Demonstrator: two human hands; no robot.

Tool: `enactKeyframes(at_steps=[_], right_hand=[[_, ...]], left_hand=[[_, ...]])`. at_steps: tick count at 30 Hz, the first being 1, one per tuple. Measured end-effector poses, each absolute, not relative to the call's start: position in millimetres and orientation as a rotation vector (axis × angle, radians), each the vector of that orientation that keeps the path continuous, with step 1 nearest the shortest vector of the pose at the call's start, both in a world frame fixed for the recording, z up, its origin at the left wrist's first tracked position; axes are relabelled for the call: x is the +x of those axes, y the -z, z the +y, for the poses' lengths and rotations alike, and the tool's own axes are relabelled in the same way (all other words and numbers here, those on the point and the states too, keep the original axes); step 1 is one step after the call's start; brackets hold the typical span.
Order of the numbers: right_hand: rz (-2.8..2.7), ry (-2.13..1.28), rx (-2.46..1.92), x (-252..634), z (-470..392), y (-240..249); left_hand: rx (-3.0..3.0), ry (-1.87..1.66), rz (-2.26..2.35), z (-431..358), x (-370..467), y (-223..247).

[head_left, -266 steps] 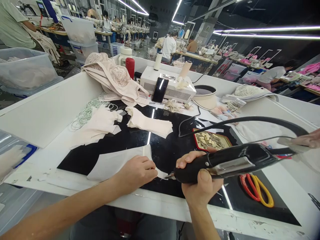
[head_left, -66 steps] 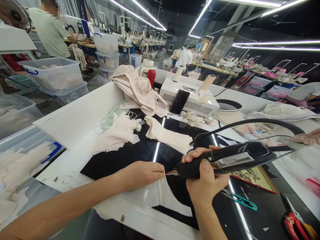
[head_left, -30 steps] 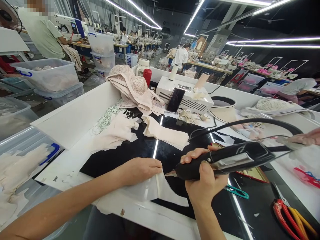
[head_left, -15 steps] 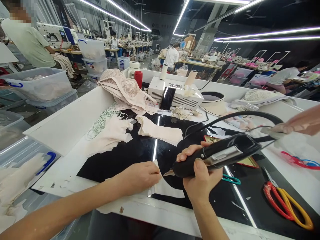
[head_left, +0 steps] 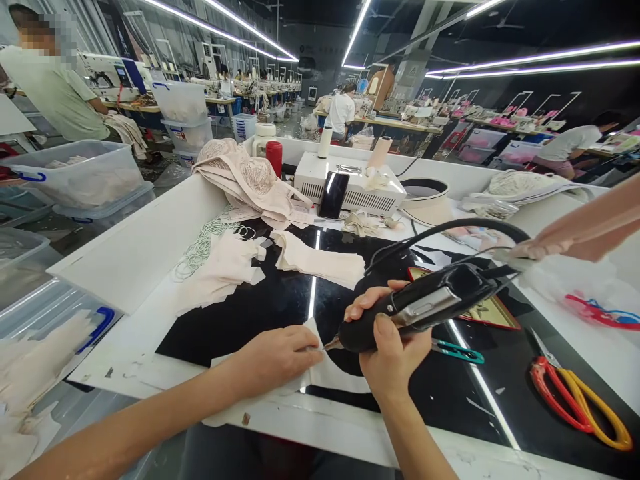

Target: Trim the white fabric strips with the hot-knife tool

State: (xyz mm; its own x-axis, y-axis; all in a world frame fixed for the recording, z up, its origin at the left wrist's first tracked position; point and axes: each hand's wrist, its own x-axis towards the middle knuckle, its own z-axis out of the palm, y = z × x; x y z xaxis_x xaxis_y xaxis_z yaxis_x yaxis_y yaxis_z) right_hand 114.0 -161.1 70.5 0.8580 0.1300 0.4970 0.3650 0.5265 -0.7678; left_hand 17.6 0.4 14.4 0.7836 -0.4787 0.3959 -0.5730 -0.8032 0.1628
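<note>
My right hand (head_left: 390,357) is wrapped round a black corded handheld tool (head_left: 425,300) with a silver lever on its side. Its pointed metal tip (head_left: 334,343) angles down to the left, close to the fingertips of my left hand (head_left: 280,357). Those fingers are closed on a cream fabric piece (head_left: 340,377), which lies over the front of the black glossy mat (head_left: 230,327). Part of the fabric is hidden under my left hand and forearm. Whether the tip touches the cloth I cannot tell. A stack of cream fabric strips (head_left: 320,260) lies further back.
Red-and-yellow scissors (head_left: 575,400) and teal thread snips (head_left: 460,351) lie to the right. Behind stand a phone (head_left: 333,195) and a vented white box (head_left: 350,183). Cream scraps (head_left: 220,267), green cord (head_left: 213,243) and beige lace garments (head_left: 245,177) are at left. A cable (head_left: 465,227) arches over the mat.
The tool and my right hand have shifted slightly left, bringing the tip nearer my left fingers. My left hand keeps its hold on the fabric. The view has moved a little.
</note>
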Motion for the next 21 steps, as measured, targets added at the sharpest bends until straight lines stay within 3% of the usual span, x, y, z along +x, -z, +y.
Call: enactKeyframes(at_steps=[21], right_hand=[[-0.484,0.206,-1.04,104.1,-188.6,-82.8]], left_hand=[[2.717,-0.62,-0.9,-7.4,15.7,-21.8]])
